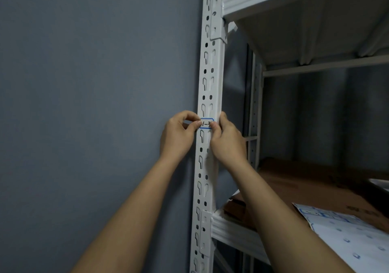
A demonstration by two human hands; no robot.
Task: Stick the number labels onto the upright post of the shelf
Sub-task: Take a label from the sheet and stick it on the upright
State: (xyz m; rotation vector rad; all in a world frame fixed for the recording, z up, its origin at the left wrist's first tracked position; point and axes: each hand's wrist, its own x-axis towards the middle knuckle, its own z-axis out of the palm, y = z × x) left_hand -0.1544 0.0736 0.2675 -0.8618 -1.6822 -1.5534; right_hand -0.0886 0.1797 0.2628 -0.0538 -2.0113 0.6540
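So, label: going onto the post between both hands' fingertips, not yet smoothed.
Left hand: pinching its left end.
Right hand: pinching its right end.
Sheet: lying on the shelf; more labels probably waiting.

we see a grey wall, brown cardboard on the lower board, and a white printed sheet atop it.
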